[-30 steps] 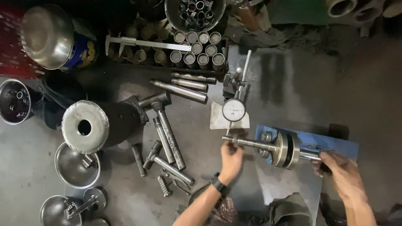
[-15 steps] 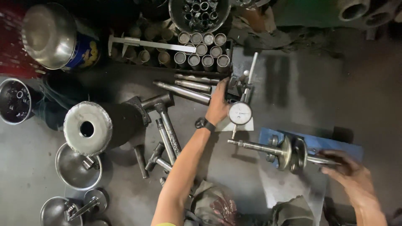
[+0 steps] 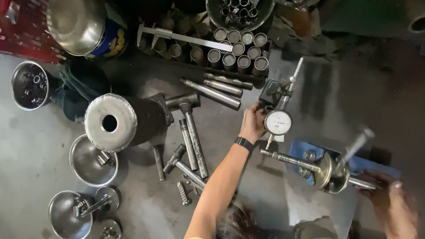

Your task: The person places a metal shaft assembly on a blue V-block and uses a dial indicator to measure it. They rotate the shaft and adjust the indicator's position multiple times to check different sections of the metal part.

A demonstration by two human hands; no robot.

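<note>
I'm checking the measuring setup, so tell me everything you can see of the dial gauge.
The dial gauge has a round white face in a metal rim, facing up toward the camera, with a thin stem below pointing toward the shaft. It is carried on a dark stand with a slanted silvery rod. It sits on the grey floor, just above the blue block. The left hand touches its left edge. Its reading is too small to tell.

Dial gauge and flanged shaft

The round white-faced dial gauge (image 3: 278, 122) stands on its stand, centre-right; the steel flanged shaft (image 3: 325, 170) lies level across a blue fixture (image 3: 376, 166), nearer and right.
</note>
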